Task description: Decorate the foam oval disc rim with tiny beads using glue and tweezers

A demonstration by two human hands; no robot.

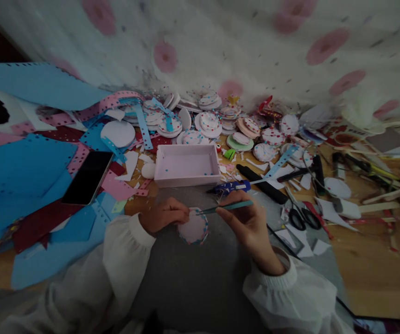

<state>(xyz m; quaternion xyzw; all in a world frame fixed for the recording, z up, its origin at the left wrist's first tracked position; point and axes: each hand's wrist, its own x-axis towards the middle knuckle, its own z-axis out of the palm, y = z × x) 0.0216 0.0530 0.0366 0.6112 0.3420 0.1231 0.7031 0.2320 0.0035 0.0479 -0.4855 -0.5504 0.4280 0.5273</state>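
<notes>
A small round white foam disc with coloured dots along its rim lies on a grey mat in front of me. My left hand rests at the disc's left edge, fingers curled against it. My right hand holds thin teal tweezers, whose tip reaches the disc's upper edge near my left fingertips. Both arms wear white sleeves.
Behind the disc stands a shallow pink tray. A blue glue gun, black scissors and a black phone lie nearby. Several decorated discs pile at the back. Blue, pink and red paper sheets cover the left.
</notes>
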